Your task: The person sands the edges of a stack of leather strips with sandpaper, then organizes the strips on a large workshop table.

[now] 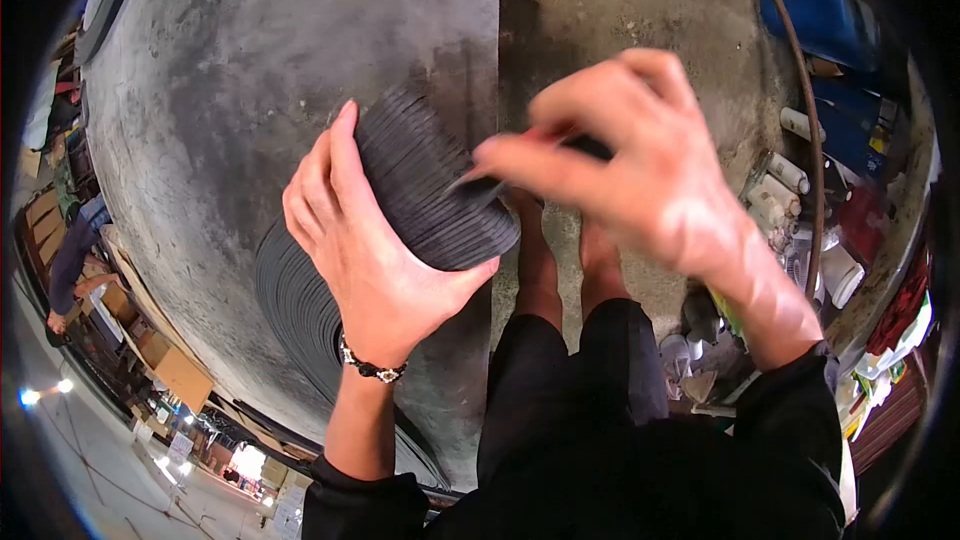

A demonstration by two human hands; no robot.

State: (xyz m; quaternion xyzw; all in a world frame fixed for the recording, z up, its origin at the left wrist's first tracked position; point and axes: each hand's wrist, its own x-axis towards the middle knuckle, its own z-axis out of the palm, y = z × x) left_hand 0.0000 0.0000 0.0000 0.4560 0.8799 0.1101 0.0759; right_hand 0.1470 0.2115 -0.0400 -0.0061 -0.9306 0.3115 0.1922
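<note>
Left hand (375,260) grips a stack of dark ribbed discs (435,190), held over the grey workbench (250,90). Right hand (640,165), blurred, is pinched closed on what looks like a thin red-handled tool (510,165), tip touching the stack.

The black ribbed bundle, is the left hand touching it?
Touching. The head view shows the left hand wrapped around the black ribbed bundle, thumb and fingers pressed against it.

bare slab (250,70) left, clutter (800,210) right
</note>
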